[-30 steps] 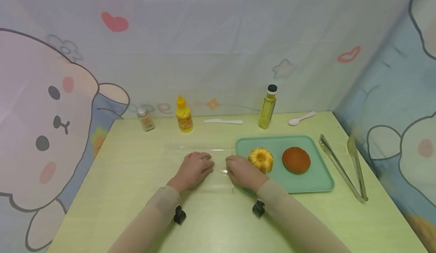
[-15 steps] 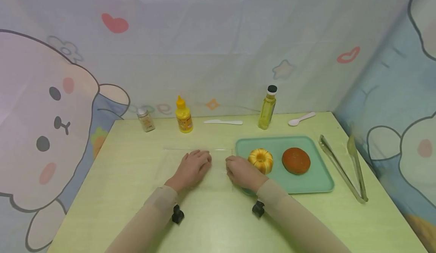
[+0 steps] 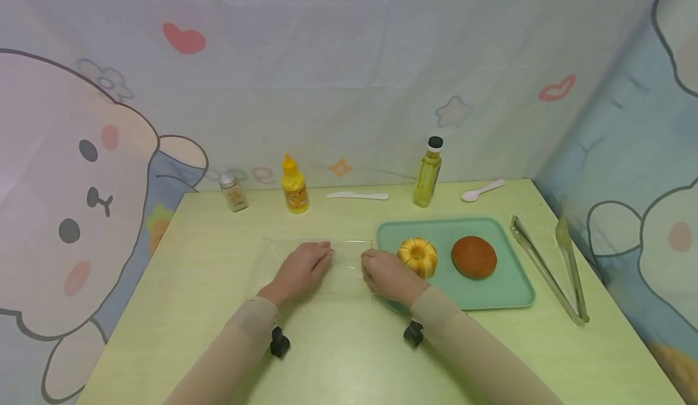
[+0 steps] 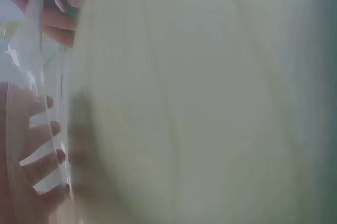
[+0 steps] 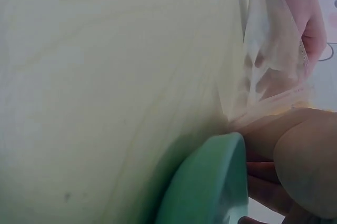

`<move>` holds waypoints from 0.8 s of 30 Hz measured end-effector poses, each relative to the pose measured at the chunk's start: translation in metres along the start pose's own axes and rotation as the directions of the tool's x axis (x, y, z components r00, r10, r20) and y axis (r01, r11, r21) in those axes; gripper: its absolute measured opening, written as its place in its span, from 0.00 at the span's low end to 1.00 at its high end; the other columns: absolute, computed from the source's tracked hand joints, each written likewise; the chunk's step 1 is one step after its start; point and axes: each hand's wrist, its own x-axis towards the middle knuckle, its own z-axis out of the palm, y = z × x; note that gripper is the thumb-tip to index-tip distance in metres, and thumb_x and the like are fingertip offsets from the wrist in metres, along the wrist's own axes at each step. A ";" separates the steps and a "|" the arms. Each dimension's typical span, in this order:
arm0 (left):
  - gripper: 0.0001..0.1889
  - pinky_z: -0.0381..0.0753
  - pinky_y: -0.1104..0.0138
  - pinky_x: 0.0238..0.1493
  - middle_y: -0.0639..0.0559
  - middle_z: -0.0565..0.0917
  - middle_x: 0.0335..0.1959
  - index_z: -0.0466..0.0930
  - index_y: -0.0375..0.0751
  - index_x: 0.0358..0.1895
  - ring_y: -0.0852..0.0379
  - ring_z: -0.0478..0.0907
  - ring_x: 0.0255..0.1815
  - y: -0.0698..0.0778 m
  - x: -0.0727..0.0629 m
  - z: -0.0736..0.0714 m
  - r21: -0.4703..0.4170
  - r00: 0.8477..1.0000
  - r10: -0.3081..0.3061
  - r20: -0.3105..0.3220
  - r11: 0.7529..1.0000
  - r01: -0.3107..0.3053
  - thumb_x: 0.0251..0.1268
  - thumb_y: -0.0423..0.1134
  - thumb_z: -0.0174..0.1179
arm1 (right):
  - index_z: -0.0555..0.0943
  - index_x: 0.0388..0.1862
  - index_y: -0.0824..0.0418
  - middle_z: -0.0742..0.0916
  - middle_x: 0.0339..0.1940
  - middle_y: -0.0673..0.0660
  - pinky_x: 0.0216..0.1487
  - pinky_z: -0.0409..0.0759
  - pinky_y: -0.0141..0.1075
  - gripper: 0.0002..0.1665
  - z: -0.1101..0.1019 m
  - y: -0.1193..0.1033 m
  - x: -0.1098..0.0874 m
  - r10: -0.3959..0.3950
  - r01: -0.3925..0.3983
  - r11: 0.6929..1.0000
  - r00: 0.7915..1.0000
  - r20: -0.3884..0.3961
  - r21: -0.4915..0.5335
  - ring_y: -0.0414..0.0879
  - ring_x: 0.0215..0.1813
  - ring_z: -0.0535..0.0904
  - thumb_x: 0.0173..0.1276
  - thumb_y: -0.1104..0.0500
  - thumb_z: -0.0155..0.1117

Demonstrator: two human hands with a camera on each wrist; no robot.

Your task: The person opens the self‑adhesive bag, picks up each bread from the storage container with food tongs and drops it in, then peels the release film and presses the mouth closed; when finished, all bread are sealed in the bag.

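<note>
A clear plastic bag point(image 3: 349, 265) lies across the middle of the table, its film partly raised near the hands. My left hand point(image 3: 300, 268) is at its left part; in the left wrist view the spread fingers point(image 4: 42, 169) show through the film. Whether they are inside the bag or behind it, I cannot tell. At the bag's right edge, my right hand point(image 3: 389, 274) pinches the film, knuckles up, beside the green tray point(image 3: 463, 299). Its fingertips are hidden from above. On the tray sit a pumpkin-shaped bun point(image 3: 417, 257) and a round brown bun point(image 3: 474, 257).
Along the back edge stand a shaker jar point(image 3: 234, 193), a yellow squeeze bottle point(image 3: 295, 187) and an oil bottle point(image 3: 428, 174). A white plastic knife point(image 3: 357, 196) and a spoon point(image 3: 482, 191) lie between and beyond them. Metal tongs point(image 3: 572, 296) rest right of the tray.
My left hand has slid a little to the left across the bag, and the film has shifted with it. The right hand stays at the bag's right edge.
</note>
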 end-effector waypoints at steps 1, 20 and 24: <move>0.15 0.73 0.44 0.72 0.40 0.83 0.66 0.87 0.39 0.60 0.38 0.78 0.69 -0.001 -0.001 0.000 -0.007 1.000 0.006 -0.016 1.000 -0.006 0.83 0.40 0.55 | 0.80 0.31 0.61 0.82 0.34 0.53 0.36 0.82 0.36 0.08 0.000 0.000 0.000 0.002 -0.002 1.000 1.000 0.000 0.000 0.44 0.31 0.78 0.67 0.69 0.70; 0.17 0.63 0.43 0.79 0.39 0.77 0.73 0.82 0.39 0.64 0.33 0.69 0.77 -0.015 -0.015 -0.011 -0.154 0.999 0.023 -0.043 0.988 -0.030 0.86 0.39 0.49 | 0.86 0.49 0.55 0.82 0.44 0.56 0.35 0.82 0.41 0.13 -0.001 0.001 0.002 0.007 -0.002 0.999 0.992 0.129 -0.042 0.47 0.40 0.76 0.70 0.52 0.75; 0.17 0.70 0.47 0.76 0.44 0.80 0.71 0.82 0.44 0.66 0.42 0.75 0.74 -0.015 -0.015 -0.016 -0.103 1.000 0.020 -0.024 0.994 -0.022 0.86 0.42 0.50 | 0.84 0.43 0.55 0.76 0.36 0.51 0.30 0.74 0.36 0.10 -0.005 0.001 0.004 0.009 -0.002 0.999 0.989 0.150 -0.046 0.44 0.35 0.69 0.68 0.54 0.76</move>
